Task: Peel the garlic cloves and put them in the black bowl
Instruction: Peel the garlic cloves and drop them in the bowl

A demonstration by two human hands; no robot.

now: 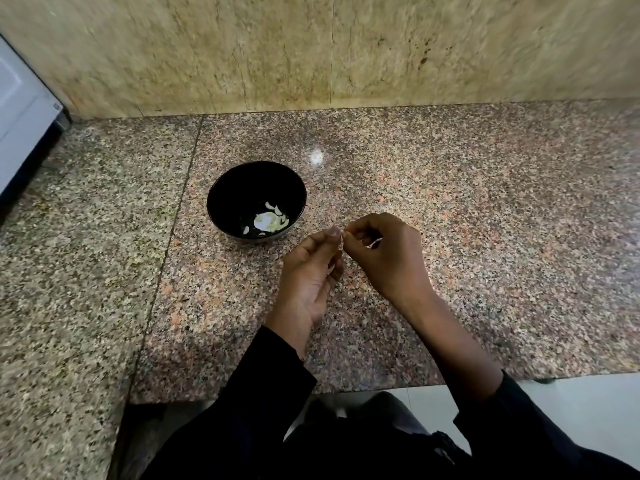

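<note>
While both hands meet just right of the frame's centre, a small garlic clove (341, 241) is pinched between them above the speckled granite counter (485, 220). The left hand (306, 275) lies palm up, its thumb tip pressed to the clove from the left and its other fingers curled loosely beneath. The right hand (388, 254) comes in from the right with its back to the camera, thumb and forefinger nipped onto the same clove at its upper end; its remaining fingers are curled in, and a pale sliver (375, 242), perhaps skin, shows among them, though what it is cannot be told. Both wrists run down into dark sleeves (263, 393) at the lower edge of the frame.

Just up and left of the hands, near but not touching them, the black bowl (221, 199) stands upright on the counter. Several pale peeled cloves (275, 221) lie at its bottom around a bright glare spot. A beige stone wall (311, 50) fills the upper part of the frame, and a white appliance (20, 109) sits at the upper left edge.
</note>
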